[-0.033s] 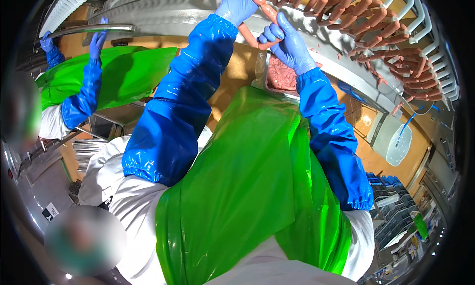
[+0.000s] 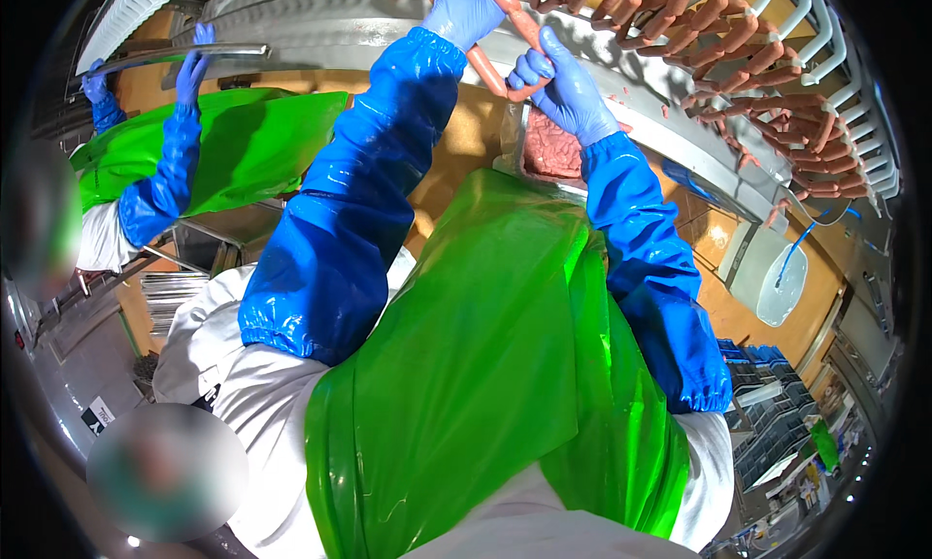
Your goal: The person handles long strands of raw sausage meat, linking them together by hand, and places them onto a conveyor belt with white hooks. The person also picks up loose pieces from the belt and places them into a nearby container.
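A string of pinkish-brown sausage links (image 2: 488, 71) hangs between my two hands at the top of the view. My left hand (image 2: 464, 12), in a blue glove, is closed around part of the string near the upper edge, its fingertips partly cut off. Lower and to the right, my right hand (image 2: 575, 91) grips the string where two links meet, with its thumb up and fingers curled. Just below my right hand, a bin of raw ground meat (image 2: 551, 147) sits against my green apron (image 2: 476, 345).
Many sausage links (image 2: 748, 59) hang from a row of pale hooks (image 2: 825, 35) at upper right, above a metal table (image 2: 340, 25). At left, a co-worker in a green apron (image 2: 233, 147) holds a metal rod (image 2: 175, 54). A clear plastic container (image 2: 772, 278) stands at right.
The co-worker's hands and the metal rod have shifted slightly. My right hand and the links have moved very little; my left hand stays in place.
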`<state>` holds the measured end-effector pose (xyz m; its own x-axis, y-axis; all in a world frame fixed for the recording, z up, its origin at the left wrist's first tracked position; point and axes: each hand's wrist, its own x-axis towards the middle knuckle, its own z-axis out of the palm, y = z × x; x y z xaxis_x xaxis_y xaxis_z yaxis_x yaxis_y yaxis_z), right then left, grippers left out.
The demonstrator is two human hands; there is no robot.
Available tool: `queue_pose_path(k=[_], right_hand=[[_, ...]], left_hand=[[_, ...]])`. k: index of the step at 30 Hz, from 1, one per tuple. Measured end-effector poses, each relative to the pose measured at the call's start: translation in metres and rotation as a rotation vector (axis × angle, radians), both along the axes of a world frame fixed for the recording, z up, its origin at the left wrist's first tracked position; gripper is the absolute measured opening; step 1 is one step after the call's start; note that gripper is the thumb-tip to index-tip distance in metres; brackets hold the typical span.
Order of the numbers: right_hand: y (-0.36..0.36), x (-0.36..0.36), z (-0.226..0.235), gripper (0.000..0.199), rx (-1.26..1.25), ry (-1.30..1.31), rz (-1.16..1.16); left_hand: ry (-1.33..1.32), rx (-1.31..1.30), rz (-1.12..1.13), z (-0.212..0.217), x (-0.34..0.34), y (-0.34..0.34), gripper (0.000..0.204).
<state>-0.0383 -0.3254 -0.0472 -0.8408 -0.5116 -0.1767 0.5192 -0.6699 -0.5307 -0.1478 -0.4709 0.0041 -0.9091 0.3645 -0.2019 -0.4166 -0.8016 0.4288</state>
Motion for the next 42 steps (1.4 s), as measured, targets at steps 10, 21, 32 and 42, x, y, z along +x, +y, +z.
queue_pose_path(k=[10,21,32,42], right_hand=[[0.001,-0.003,0.012,0.034,0.103,0.035,-0.078],[-0.007,0.001,-0.006,0.038,1.005,0.509,-0.202],[0.213,-0.03,-0.04,0.041,1.412,0.545,-1.287],[0.162,0.089,-0.037,0.033,1.098,0.252,-0.798]], left_hand=[[0.021,-0.156,-0.253,-0.007,-0.01,-0.025,0.026],[0.269,-0.817,0.174,-0.041,-0.013,-0.021,0.025],[0.364,-0.841,-0.402,-0.061,0.108,0.055,0.028],[0.59,-0.829,-0.412,-0.037,0.084,0.245,0.047]])
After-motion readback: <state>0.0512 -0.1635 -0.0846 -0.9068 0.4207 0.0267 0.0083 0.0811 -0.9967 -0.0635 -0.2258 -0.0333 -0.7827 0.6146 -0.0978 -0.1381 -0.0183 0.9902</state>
